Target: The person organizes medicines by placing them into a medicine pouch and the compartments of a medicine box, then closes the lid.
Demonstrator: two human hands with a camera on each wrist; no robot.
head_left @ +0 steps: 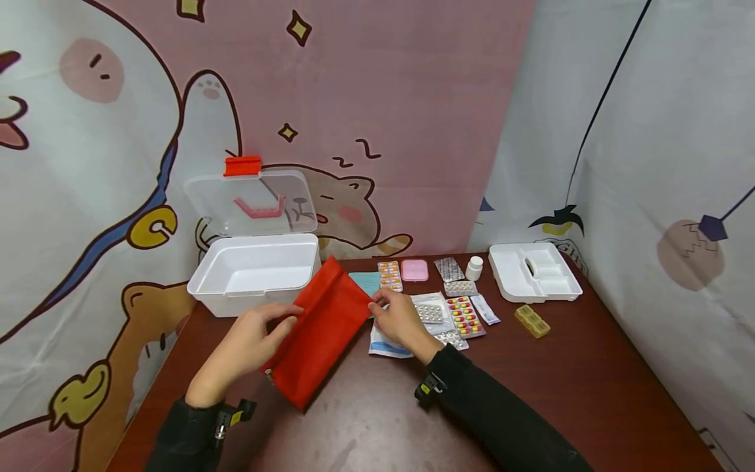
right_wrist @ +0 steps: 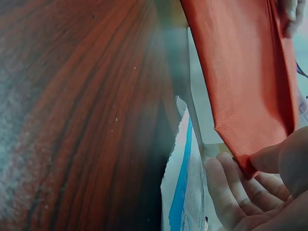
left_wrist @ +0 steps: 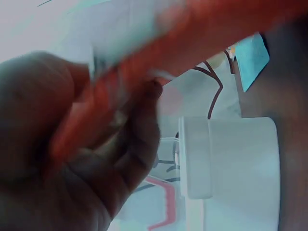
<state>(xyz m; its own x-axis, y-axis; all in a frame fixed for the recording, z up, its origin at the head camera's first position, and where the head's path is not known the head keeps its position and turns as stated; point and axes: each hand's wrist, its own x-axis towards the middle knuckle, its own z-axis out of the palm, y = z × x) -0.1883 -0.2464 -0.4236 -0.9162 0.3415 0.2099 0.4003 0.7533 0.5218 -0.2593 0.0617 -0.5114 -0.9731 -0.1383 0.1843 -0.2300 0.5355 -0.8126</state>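
Observation:
A flat red fabric pouch [head_left: 321,334] with a zipper is held up at a slant over the table, between both hands. My left hand [head_left: 253,341] grips its upper left edge, the fingers mostly behind the cloth. Blurred red fabric crosses the left wrist view between thumb and fingers of that hand [left_wrist: 130,159]. My right hand [head_left: 401,321] pinches the pouch's right corner. In the right wrist view, thumb and fingertips meet on that corner of the pouch [right_wrist: 240,96]. The pouch's inside is hidden.
A white box [head_left: 227,305] with its clear lid [head_left: 253,203] raised stands at back left. Blister packs [head_left: 466,317], a white-and-blue packet [head_left: 389,347], a pink case [head_left: 415,270] and a white bottle [head_left: 474,268] lie near the right hand. Further right are a white tray [head_left: 510,275] and yellow pill case [head_left: 532,321].

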